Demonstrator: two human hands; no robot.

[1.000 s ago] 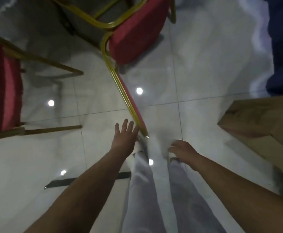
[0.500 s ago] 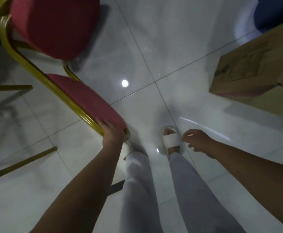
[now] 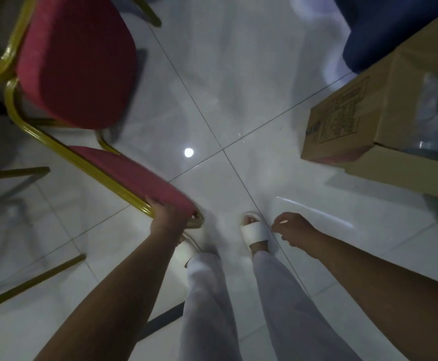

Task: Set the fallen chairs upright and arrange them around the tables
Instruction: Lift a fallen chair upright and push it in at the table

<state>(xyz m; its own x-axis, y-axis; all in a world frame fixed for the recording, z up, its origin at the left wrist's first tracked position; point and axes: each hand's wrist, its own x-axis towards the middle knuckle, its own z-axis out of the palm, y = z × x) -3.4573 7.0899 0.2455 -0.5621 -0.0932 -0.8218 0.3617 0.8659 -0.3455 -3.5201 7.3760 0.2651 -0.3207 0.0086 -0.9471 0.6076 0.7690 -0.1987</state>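
Over white tiles (image 3: 238,87), left hand (image 3: 168,220) grips the red chair (image 3: 77,61); right hand (image 3: 293,227) hangs empty, apparently loosely curled.

Likely a banquet or function hall: red padded chair (image 3: 77,61) on a gold metal frame, glossy white floor tiles (image 3: 225,82) carrying a round lamp glare (image 3: 188,152), dark blue cloth (image 3: 384,29) at the far right, cardboard box (image 3: 364,121) on the floor near it.

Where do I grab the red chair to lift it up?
Take the chair by the top edge of its backrest, coming from the near side, as the left hand does. That narrow framed edge lies nearest and fits a hand.
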